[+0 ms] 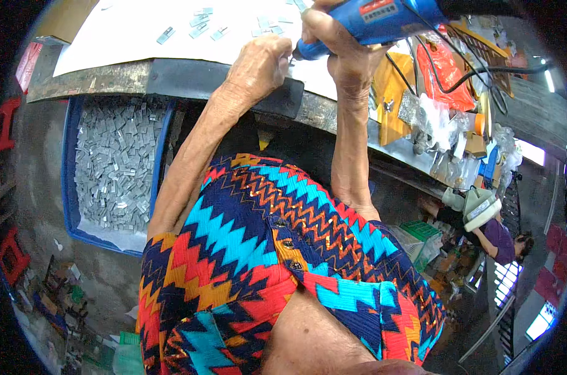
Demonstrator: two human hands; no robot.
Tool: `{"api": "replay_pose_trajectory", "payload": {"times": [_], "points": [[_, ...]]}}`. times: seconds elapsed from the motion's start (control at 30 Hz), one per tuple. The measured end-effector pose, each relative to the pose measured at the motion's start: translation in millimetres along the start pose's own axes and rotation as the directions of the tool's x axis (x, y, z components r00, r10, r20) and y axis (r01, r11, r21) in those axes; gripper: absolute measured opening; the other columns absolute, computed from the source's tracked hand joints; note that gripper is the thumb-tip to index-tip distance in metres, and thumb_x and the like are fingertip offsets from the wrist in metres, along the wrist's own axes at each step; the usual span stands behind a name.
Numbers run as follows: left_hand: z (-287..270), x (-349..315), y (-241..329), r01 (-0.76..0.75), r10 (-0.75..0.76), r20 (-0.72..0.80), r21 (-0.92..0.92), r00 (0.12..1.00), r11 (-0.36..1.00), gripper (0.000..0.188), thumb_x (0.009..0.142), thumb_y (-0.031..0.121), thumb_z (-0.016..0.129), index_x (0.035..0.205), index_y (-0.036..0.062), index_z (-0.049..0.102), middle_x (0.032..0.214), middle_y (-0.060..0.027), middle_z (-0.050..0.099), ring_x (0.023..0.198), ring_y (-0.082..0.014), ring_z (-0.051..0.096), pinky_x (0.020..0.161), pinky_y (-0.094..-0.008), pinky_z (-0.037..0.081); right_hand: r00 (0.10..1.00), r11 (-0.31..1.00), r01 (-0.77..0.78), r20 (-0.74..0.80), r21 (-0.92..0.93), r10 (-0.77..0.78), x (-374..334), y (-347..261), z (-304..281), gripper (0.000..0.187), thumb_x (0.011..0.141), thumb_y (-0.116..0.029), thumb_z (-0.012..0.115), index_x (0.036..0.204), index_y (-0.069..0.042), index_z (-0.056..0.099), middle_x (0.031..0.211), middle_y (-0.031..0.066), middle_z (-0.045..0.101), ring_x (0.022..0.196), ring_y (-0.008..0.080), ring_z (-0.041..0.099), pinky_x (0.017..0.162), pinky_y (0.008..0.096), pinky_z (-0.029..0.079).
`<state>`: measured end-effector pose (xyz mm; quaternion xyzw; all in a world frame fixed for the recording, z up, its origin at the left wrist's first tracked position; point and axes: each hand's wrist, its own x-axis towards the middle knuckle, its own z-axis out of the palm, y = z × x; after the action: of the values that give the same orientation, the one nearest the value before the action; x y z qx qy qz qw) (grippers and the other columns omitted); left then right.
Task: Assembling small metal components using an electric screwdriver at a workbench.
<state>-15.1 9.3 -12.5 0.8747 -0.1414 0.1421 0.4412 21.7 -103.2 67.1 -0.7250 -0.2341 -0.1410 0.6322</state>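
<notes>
A blue corded power tool point(383, 19) lies on its side over the bench, its narrow end toward my left hand. My right hand point(339, 37) is wrapped round the tool near that end. My left hand point(264, 59) is closed in a pinch at the bench's front edge, right by the tool's tip; whatever its fingers hold is hidden. On the white bench top point(121, 31), several small flat grey metal pieces point(199, 28) lie scattered beyond my left hand.
Below the bench on the left is a blue bin point(71, 187) full of similar grey pieces point(118, 162). A black cord point(471, 78) loops at right, beside a red plastic bag point(442, 75) and clutter. A person in a purple top point(502, 244) is farther right.
</notes>
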Motion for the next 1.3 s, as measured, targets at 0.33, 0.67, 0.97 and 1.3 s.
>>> {"api": "replay_pose_trajectory", "payload": {"times": [0.33, 0.67, 0.97, 1.3], "points": [[5, 0, 2, -0.086, 0.096, -0.065, 0.149, 0.993, 0.985, 0.010, 0.070, 0.004, 0.057, 0.080, 0.0004, 0.057, 0.083, -0.0148, 0.052, 0.083, -0.0310, 0.054, 0.074, -0.0392, 0.045, 0.991, 0.882, -0.055, 0.136, 0.468, -0.010, -9, 7, -20, 0.035, 0.061, 0.001, 0.073, 0.090, -0.006, 0.053, 0.079, 0.0025, 0.055, 0.071, 0.0121, 0.054, 0.064, 0.0258, 0.045], [0, -3, 9, -0.039, 0.042, -0.036, 0.088, 0.998, 0.995, 0.009, 0.068, 0.004, 0.056, 0.076, 0.0002, 0.054, 0.076, -0.0151, 0.053, 0.078, -0.0318, 0.055, 0.072, -0.0399, 0.045, 0.923, 0.890, 0.184, 0.237, 0.418, -0.302, -8, 23, -32, 0.041, 0.062, -0.001, 0.073, 0.096, -0.004, 0.049, 0.083, 0.0013, 0.054, 0.071, 0.0102, 0.051, 0.066, 0.0234, 0.042], [3, -1, 11, -0.057, 0.068, -0.067, 0.148, 0.995, 0.987, 0.009, 0.070, 0.007, 0.056, 0.076, 0.0004, 0.054, 0.075, -0.0154, 0.052, 0.076, -0.0316, 0.054, 0.069, -0.0406, 0.045, 0.972, 0.925, 0.001, 0.218, 0.380, -0.090, -15, -8, -29, 0.031, 0.065, 0.003, 0.066, 0.090, -0.001, 0.049, 0.069, 0.0083, 0.055, 0.060, 0.0149, 0.054, 0.055, 0.0255, 0.044], [3, -5, 7, -0.088, 0.100, -0.086, 0.136, 0.991, 0.987, 0.014, 0.074, 0.009, 0.059, 0.083, 0.0002, 0.054, 0.077, -0.0148, 0.054, 0.073, -0.0316, 0.055, 0.064, -0.0373, 0.044, 0.961, 0.688, 0.164, 0.042, 0.707, -0.272, 3, -29, -53, 0.026, 0.069, 0.001, 0.054, 0.093, 0.004, 0.046, 0.071, 0.0131, 0.050, 0.055, 0.0198, 0.049, 0.056, 0.0334, 0.044]]}}
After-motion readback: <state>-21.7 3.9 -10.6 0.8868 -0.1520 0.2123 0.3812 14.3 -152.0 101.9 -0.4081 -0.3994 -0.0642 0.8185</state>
